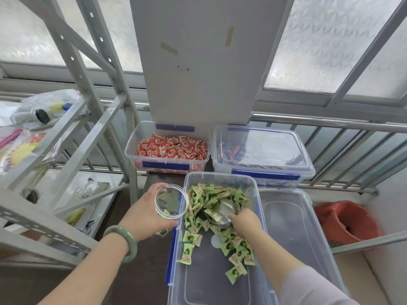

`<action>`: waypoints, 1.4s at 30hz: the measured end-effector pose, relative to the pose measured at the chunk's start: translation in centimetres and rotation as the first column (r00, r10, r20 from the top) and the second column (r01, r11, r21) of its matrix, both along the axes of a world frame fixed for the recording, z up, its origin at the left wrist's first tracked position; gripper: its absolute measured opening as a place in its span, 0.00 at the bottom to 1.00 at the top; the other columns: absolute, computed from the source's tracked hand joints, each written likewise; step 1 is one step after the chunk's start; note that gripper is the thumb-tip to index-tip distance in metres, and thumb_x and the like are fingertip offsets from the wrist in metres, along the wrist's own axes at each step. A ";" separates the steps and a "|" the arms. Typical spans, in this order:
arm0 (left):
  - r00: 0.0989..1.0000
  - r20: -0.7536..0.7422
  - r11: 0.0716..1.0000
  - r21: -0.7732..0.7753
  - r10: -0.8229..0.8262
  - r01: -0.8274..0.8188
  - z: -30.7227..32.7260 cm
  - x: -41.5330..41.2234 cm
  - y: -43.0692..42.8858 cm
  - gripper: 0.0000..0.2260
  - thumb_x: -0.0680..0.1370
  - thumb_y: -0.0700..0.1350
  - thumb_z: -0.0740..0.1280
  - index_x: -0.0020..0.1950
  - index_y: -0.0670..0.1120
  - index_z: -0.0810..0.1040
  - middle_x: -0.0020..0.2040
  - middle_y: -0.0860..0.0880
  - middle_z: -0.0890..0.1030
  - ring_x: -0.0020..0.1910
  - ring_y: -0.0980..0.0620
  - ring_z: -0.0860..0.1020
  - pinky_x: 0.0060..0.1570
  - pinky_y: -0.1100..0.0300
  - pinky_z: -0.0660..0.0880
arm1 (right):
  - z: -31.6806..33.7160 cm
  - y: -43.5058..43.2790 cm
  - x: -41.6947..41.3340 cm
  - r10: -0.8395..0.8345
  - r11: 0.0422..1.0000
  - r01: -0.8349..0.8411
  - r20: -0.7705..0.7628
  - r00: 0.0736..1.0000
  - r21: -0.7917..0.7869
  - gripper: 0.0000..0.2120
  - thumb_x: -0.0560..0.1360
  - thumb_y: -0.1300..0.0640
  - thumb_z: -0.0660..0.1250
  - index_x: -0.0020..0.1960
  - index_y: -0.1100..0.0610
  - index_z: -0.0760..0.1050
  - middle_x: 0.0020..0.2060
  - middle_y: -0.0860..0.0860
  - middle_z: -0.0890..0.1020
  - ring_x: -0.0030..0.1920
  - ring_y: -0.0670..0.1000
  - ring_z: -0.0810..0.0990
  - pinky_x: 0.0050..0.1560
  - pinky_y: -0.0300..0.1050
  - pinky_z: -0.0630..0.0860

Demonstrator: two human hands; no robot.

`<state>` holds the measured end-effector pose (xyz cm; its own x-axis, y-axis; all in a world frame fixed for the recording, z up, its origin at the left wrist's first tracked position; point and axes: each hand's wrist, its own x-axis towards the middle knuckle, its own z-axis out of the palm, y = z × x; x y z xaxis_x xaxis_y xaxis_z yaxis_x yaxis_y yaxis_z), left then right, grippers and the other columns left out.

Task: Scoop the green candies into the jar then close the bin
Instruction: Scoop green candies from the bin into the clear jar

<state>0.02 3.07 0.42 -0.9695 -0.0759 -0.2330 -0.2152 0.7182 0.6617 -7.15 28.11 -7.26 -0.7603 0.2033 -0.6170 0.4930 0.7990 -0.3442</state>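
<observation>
Left hand (145, 214): I see it wrapped round the clear jar (171, 202), held mouth-up just outside the left rim of the bin (220, 176); a few green wrappers show low in the jar.
Right hand (245, 221): clenched on the handle of the metal scoop (222, 211), whose bowl is nosed into the green candies (209, 195) heaped at the bin's far end.
Scooping: I'd drive the bowl low under the heap, then lift it level.
Pouring: I'd bring the jar mouth over the bin so strays drop back in. I'd tip slowly, since the scoop looks nearly as wide as the mouth.
Lid (293, 227): off, lying just right of the bin.
</observation>
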 end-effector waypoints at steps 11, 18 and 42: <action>1.000 -0.010 1.000 -0.008 0.001 -0.002 0.1 0.1 0.0 0.42 0.62 0.54 0.78 0.71 0.56 0.58 0.67 0.58 0.70 0.53 0.58 0.73 0.46 0.67 0.68 | -2.0 0.0 0.8 -0.184 0.924 0.211 0.114 0.976 -0.318 0.11 0.78 0.61 0.59 0.37 0.58 0.71 0.31 0.53 0.78 0.28 0.49 0.75 0.29 0.39 0.72; 0.999 -0.042 1.000 -0.024 -0.008 0.007 -0.2 -0.1 -0.3 0.43 0.63 0.53 0.79 0.71 0.56 0.58 0.69 0.56 0.69 0.54 0.58 0.71 0.52 0.66 0.70 | -1.5 -0.2 2.4 -0.224 0.916 0.230 0.058 0.973 -0.330 0.14 0.79 0.62 0.55 0.64 0.63 0.64 0.53 0.61 0.81 0.35 0.52 0.80 0.24 0.39 0.67; 0.993 -0.111 1.000 0.015 0.025 -0.023 1.0 1.5 1.3 0.42 0.64 0.51 0.78 0.72 0.54 0.58 0.70 0.53 0.69 0.61 0.53 0.72 0.60 0.57 0.70 | 18.7 -1.1 2.5 0.419 0.905 -0.420 -0.293 0.859 0.063 0.13 0.75 0.62 0.57 0.56 0.56 0.75 0.36 0.52 0.82 0.35 0.50 0.79 0.32 0.41 0.73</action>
<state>1.51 4.39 1.41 -0.9875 -0.0969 -0.1246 -0.1565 0.7044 0.6923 -4.65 26.96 11.44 -0.9186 -0.1777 -0.3530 -0.0128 0.9061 -0.4228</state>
